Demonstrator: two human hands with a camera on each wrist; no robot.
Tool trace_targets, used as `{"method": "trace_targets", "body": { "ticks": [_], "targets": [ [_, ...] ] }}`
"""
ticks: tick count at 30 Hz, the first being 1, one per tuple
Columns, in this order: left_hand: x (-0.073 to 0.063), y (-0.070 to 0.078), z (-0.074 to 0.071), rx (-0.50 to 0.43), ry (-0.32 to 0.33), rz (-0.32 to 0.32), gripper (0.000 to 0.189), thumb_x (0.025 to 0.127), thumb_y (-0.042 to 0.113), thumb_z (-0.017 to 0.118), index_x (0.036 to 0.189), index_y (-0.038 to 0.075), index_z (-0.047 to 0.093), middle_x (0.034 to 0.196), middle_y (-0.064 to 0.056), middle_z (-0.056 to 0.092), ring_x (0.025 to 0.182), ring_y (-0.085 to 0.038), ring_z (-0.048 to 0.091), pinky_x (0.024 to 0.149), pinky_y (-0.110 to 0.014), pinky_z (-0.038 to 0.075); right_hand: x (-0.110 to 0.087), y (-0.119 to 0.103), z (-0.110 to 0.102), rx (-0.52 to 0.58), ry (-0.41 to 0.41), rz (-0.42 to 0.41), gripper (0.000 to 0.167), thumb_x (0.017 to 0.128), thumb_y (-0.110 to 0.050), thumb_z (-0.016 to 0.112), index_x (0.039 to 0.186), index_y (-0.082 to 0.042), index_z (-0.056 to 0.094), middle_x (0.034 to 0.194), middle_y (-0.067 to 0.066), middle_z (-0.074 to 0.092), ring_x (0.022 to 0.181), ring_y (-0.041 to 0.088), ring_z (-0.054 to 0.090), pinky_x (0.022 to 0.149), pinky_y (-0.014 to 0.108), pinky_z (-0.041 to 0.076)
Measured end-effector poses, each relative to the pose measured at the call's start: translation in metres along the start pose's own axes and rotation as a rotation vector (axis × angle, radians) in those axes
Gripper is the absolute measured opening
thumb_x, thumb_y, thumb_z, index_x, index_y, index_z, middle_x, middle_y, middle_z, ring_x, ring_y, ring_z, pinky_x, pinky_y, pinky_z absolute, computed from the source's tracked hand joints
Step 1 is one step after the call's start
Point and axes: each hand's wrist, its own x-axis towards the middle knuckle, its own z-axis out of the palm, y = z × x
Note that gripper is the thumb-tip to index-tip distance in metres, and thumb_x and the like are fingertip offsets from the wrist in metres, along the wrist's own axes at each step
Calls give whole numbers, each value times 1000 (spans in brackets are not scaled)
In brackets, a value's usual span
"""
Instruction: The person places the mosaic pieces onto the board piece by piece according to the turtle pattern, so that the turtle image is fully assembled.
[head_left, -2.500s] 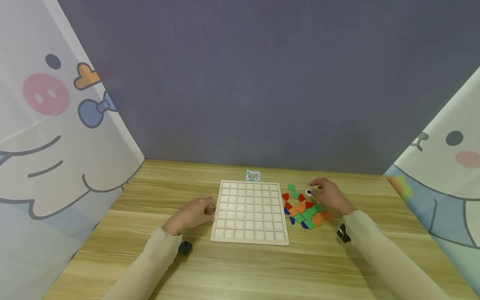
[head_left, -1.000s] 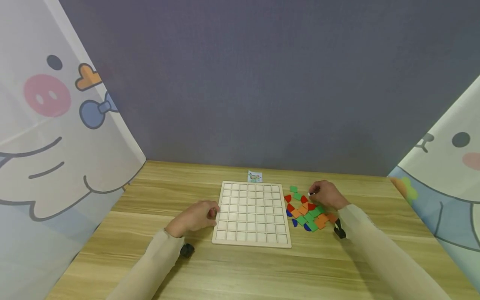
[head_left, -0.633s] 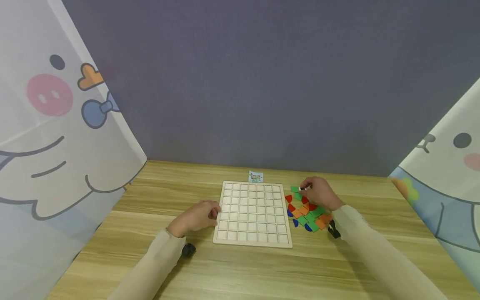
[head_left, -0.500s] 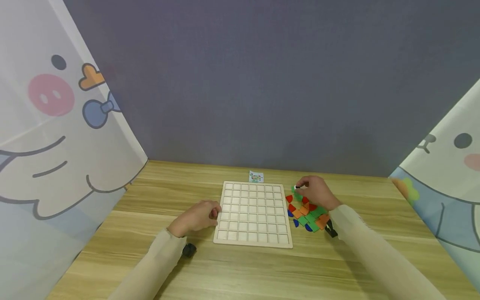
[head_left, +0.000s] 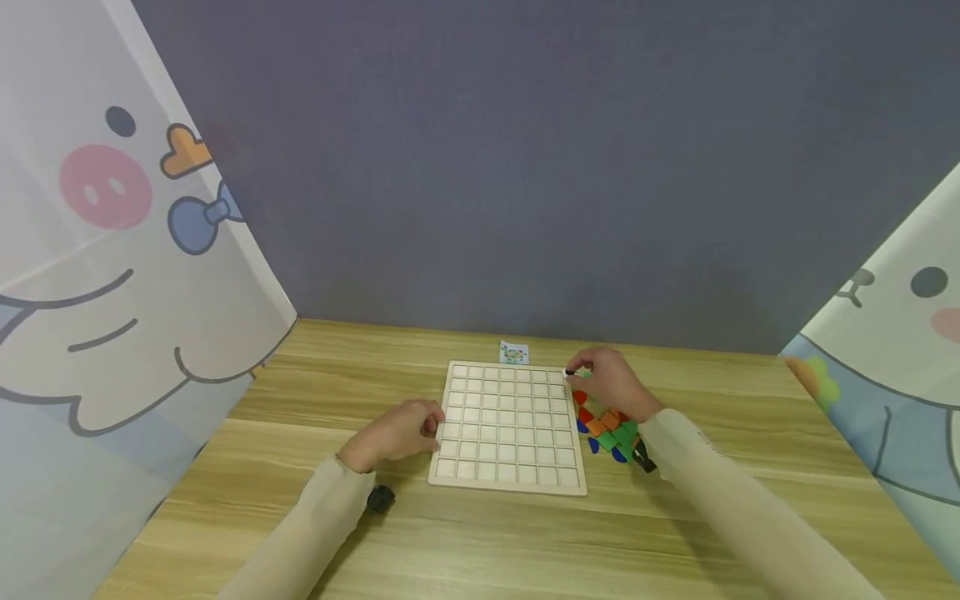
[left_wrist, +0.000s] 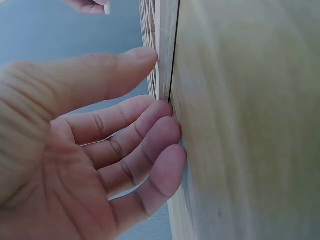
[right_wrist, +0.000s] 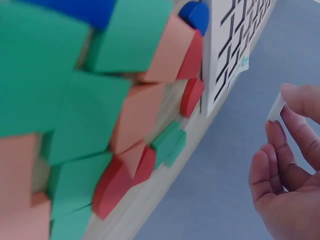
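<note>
My left hand (head_left: 397, 431) is at the left edge of a square wooden grid board (head_left: 510, 488); its thumb and loosely bent fingers touch the board's side in the left wrist view, apart from each other. My right hand (head_left: 617, 385) pinches a small white disc with a black spot (head_left: 568, 374) between thumb and fingertips. In the head view this disc overlaps the board's far right corner; in the right wrist view the white disc (left_wrist: 107, 7) shows edge-on, held clear above the tabletop. The board's square cells hold no pieces.
Beside the board on the right lie flat tiles: green squares (head_left: 606, 439), orange pieces (head_left: 596, 427), red wedges (head_left: 581, 397) and blue half-rounds (head_left: 618, 455), several overlapping. A small printed card (head_left: 513, 353) lies behind the board. A grey panel (head_left: 480, 183) stands at the table's back.
My right hand has taken hold of the white disc from behind the loose tiles and carried it left to the board's far right corner. The left hand stays at the board's edge.
</note>
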Motion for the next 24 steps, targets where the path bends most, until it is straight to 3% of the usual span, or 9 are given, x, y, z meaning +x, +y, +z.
{"method": "trace_targets", "body": {
  "ticks": [5, 10, 13, 15, 19, 24],
  "targets": [
    [2, -1, 1, 17, -3, -6, 32, 83, 6, 72, 111, 1, 57, 87, -3, 55, 80, -15, 47, 73, -35, 43, 4, -4, 6, -21, 5, -35, 16, 85, -13, 72, 99, -6, 72, 105, 6, 64, 93, 30, 54, 78, 42, 46],
    [3, -3, 0, 37, 2, -7, 34, 83, 7, 73, 112, 1, 57, 87, -2, 54, 80, -16, 47, 74, -35, 42, 7, -10, 12, -21, -13, -6, 15, 85, -15, 71, 98, -8, 73, 107, 6, 62, 96, 32, 52, 79, 42, 46],
    [2, -3, 1, 60, 17, -12, 35, 82, 10, 74, 113, 3, 58, 93, -2, 53, 88, -19, 49, 78, -37, 44, 9, -13, 15, -22, -25, 1, 16, 86, -17, 71, 99, -9, 73, 107, 5, 61, 95, 31, 51, 78, 41, 45],
    [2, -4, 1, 83, 38, -21, 36, 81, 12, 76, 113, 6, 60, 101, -1, 53, 103, -27, 49, 87, -42, 43, 10, -15, 17, -13, -27, -5, 16, 86, -17, 71, 99, -9, 73, 107, 4, 61, 94, 30, 51, 78, 40, 45],
    [1, -4, 2, 135, 66, -44, 38, 79, 18, 78, 113, 13, 62, 116, -2, 51, 127, -44, 32, 100, -62, 25, 11, -17, 20, 7, -18, -29, 15, 85, -16, 72, 97, -8, 73, 103, 2, 62, 92, 28, 50, 77, 40, 44],
    [1, -3, 2, 153, 59, -66, 39, 79, 21, 78, 114, 15, 61, 122, -2, 50, 131, -48, 25, 98, -71, 15, 13, -16, 24, 4, -5, -59, 13, 83, -15, 73, 94, -7, 73, 99, 1, 63, 87, 25, 49, 75, 39, 43]
  ]
}}
